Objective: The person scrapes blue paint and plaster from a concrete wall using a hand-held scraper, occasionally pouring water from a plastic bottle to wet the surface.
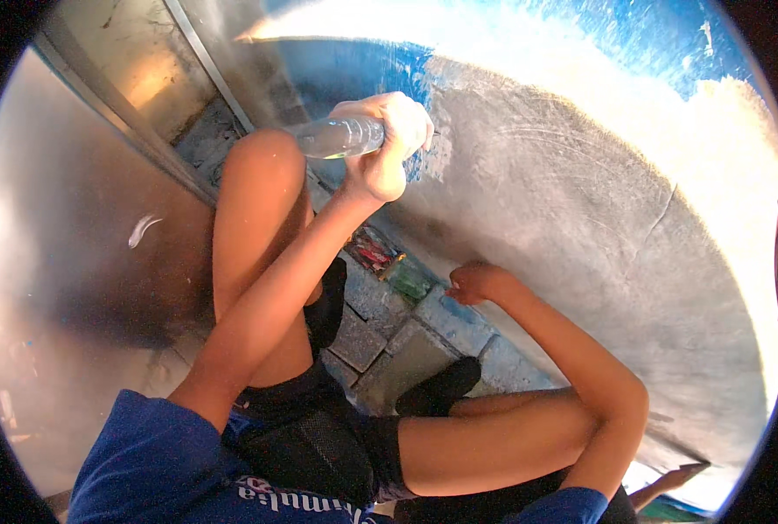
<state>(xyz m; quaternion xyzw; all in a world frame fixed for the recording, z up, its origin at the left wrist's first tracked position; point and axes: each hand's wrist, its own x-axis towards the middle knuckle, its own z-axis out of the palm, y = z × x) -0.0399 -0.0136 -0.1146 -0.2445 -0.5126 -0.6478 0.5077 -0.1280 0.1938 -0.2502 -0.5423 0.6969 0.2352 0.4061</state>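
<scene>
My left hand [393, 140] is raised beside my bent left knee, its fingers wrapped round a clear, cylindrical bottle-like object [328, 138], lying sideways in front of the grey, curved wall [564, 175] with blue paint along its upper part. My right hand [476, 284] hangs low by the foot of that wall, fingers curled; whether they hold anything I cannot make out. Just left of it, at floor level, are a small red object [376, 253] and a green patch [411, 281].
My legs are bent on grey pavers [363, 336]. A metal panel [75, 262] stands close on my left, with a rail [197, 52] behind. At the lower right, another person's hand [673, 480] is near the wall, by a thin dark strip [686, 458].
</scene>
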